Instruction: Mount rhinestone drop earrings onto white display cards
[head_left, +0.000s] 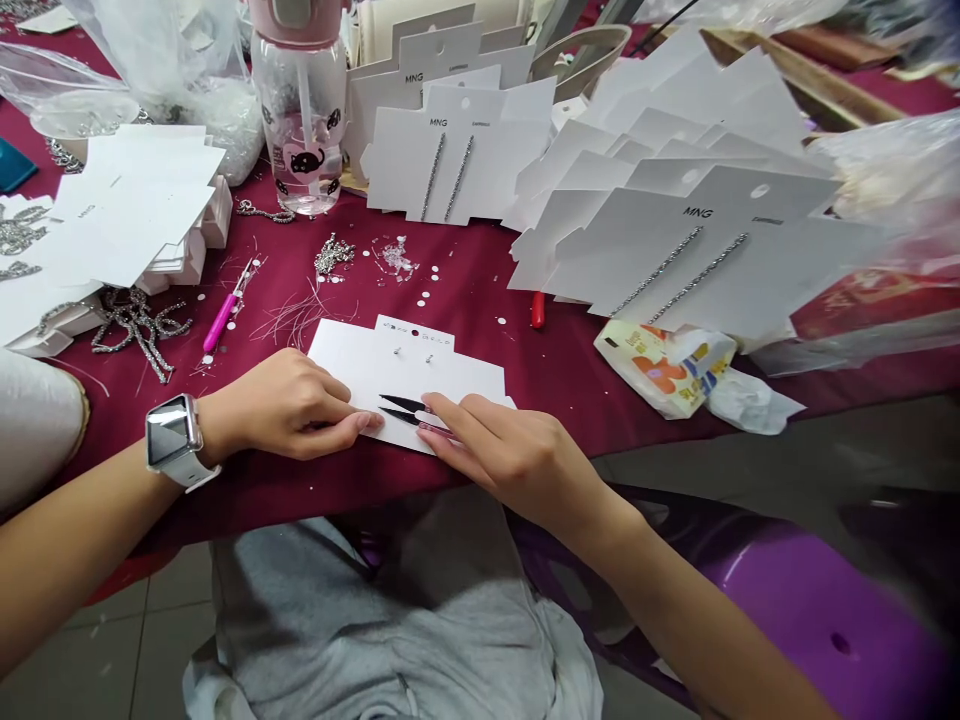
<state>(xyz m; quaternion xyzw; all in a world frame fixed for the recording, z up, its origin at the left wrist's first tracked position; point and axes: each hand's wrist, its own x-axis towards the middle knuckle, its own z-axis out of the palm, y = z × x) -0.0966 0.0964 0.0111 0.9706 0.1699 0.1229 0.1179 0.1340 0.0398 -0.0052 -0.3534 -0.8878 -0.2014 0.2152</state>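
The left hand (289, 410) holds the white MNG earring card (405, 370) with fingers together, while the right hand (510, 465) has its fingers closed on black-tipped tweezers (401, 410).

Between the white card (405, 375) under the two hands and the tall stacks of cards (675, 220), a strip of the red table (465, 300) gives room for a hand to pass, with only small paper dots on it. Toward the left, the left hand (289, 410) would meet the pink tool (223, 320) and a pile of shiny chain (139, 330). Toward the right, a soft packet (664, 370) stands in the way of the right hand (517, 460). Farther forward, the water bottle (298, 120) and the cards standing there block the path.
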